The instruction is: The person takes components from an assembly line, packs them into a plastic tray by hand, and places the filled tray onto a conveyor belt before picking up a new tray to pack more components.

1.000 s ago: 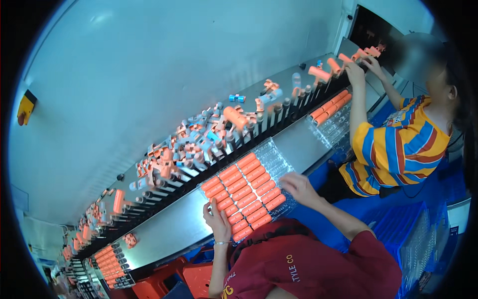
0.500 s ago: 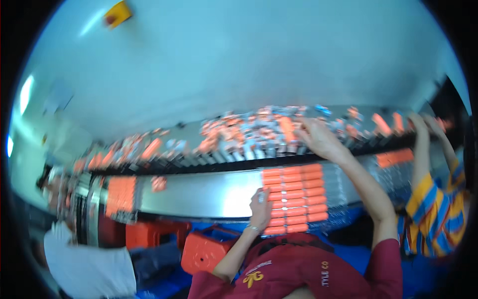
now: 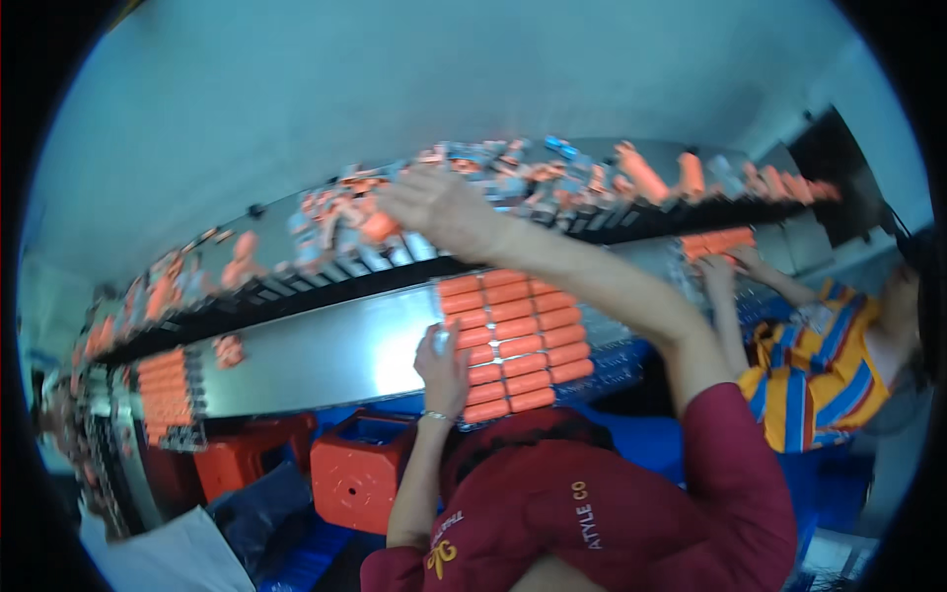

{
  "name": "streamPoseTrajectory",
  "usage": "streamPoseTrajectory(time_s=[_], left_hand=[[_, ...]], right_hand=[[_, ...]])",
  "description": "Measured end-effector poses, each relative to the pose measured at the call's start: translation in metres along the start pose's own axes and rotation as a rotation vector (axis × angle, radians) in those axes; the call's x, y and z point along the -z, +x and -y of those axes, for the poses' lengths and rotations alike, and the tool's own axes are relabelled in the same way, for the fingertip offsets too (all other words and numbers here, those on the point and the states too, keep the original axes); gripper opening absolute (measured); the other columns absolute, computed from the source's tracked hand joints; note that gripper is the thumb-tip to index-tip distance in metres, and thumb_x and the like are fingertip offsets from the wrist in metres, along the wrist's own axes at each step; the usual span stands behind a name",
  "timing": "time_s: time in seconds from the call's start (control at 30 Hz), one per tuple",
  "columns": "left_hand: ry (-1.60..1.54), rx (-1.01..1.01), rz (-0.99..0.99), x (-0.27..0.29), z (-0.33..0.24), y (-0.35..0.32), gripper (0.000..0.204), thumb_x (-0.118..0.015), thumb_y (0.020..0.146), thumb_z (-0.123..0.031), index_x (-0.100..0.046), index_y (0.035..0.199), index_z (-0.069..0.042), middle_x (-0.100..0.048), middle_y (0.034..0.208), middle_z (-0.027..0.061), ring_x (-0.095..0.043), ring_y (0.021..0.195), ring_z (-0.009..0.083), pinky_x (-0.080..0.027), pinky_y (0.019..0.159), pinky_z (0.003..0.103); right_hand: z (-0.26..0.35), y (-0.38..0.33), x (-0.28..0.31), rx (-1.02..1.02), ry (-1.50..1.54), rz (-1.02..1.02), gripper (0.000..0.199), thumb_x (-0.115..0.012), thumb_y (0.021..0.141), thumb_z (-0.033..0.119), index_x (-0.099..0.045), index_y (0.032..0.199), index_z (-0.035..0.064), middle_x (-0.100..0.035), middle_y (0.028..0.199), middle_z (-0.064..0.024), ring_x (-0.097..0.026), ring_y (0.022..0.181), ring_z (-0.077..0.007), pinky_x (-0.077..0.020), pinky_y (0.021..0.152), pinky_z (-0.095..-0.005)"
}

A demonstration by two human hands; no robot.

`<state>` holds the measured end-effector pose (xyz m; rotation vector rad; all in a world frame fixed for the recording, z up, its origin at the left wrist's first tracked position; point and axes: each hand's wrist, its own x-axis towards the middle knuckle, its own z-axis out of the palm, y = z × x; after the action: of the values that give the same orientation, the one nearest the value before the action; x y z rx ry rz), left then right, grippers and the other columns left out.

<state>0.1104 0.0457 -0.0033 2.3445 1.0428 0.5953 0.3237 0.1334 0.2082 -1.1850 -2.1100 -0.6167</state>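
The left hand (image 3: 444, 375) is resting at the left edge of the clear tray (image 3: 621, 365), its fingers bending against the nearest orange cylinders (image 3: 518, 345), while the right hand (image 3: 439, 209) is hovering above the row of dark posts (image 3: 424, 268), just beside an orange piece (image 3: 380, 227). Because blur is softening the fingers, I cannot tell whether the right hand is gripping that piece, nor whether the left is grasping the tray or only touching it. The tray is lying on the metal table (image 3: 296, 345), near the person's maroon shirt (image 3: 552, 493). Its filling is looking well along: three columns of cylinders are lying side by side, with the right forearm (image 3: 592, 271) covering their upper right corner, and a clear strip beyond the right column is showing as unfilled. Loose orange and grey pieces (image 3: 483, 158) are lying heaped behind the posts. Farther left, another orange block (image 3: 166, 395) is sitting on the table; on the right, a co-worker in a striped shirt (image 3: 809, 385) is keeping both hands beside more cylinders (image 3: 718, 240).
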Motion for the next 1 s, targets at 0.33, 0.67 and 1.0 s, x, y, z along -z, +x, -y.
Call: streamPoseTrajectory(time_s=[0.33,0.67,1.0], left_hand=[[0.026,-0.044,0.079,-0.019,-0.012,0.022,0.057,-0.061,0.094,-0.016,-0.044,0.149,-0.016,-0.037,0.145,0.0190,-0.035,0.134,0.0362,-0.026,0.111,0.049],[0.082,-0.044,0.108,-0.026,-0.039,0.032,0.057,-0.060,0.095,-0.018,-0.044,0.149,-0.013,-0.039,0.143,0.0171,-0.040,0.128,0.0354,-0.028,0.109,0.048],[0.180,-0.129,0.011,-0.015,-0.052,0.032,0.058,-0.060,0.094,-0.018,-0.043,0.149,-0.012,-0.039,0.142,0.0190,-0.038,0.130,0.0360,-0.027,0.109,0.050]], right_hand=[[0.058,-0.247,0.122,-0.740,0.293,0.275,0.037,-0.075,0.081,0.015,-0.062,0.114,0.0043,-0.067,0.109,-0.0133,-0.065,0.103,-0.0339,-0.0525,0.088,-0.0430],[0.153,-0.365,0.125,-0.714,0.151,0.330,0.039,-0.068,0.081,0.005,-0.062,0.120,0.0072,-0.059,0.116,-0.0111,-0.059,0.110,-0.0306,-0.0512,0.092,-0.0420],[0.008,-0.320,0.198,-1.391,0.188,-0.455,0.025,-0.058,0.096,0.008,-0.063,0.121,0.0043,-0.062,0.096,-0.0088,-0.061,0.081,-0.0181,-0.0503,0.071,-0.0309]])
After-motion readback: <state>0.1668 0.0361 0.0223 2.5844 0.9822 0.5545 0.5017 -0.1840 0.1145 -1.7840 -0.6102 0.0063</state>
